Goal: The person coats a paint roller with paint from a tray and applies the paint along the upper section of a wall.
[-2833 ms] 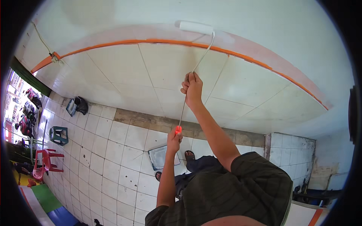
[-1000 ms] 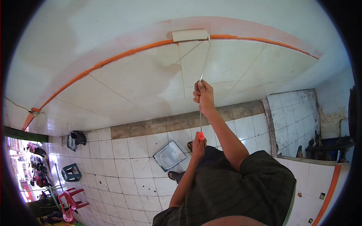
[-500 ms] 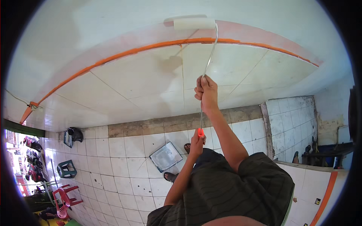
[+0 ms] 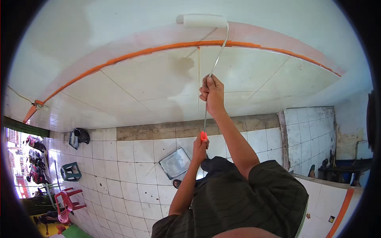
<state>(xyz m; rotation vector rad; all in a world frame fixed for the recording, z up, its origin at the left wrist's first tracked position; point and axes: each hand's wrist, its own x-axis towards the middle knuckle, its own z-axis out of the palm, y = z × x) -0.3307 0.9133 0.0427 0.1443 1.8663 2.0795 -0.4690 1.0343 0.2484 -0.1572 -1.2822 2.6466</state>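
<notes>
A long-handled paint roller stretches up to the wall (image 4: 131,87), its white sleeve (image 4: 204,21) at the upper part above an orange stripe (image 4: 170,46). Around the thin metal rod (image 4: 215,63), about midway, my right hand (image 4: 213,95) is closed. Lower down, my left hand (image 4: 199,150) wraps the orange-red grip (image 4: 204,136) at the rod's near end. The sleeve lies at the top of a pinkish band, where white wall begins; it casts a shadow beside it. Whether it presses on the wall I cannot tell.
On the tiled floor a paint tray (image 4: 175,163) lies close to my feet. Farther left stand a green stool (image 4: 71,172) and a red plastic chair (image 4: 68,204). A black bag-like object (image 4: 82,136) rests by the wall's foot. A low white partition (image 4: 325,198) is at right.
Both hands have shifted a little left and up, with the roller still in them. The sleeve has moved slightly up the wall. My view has turned a little.
</notes>
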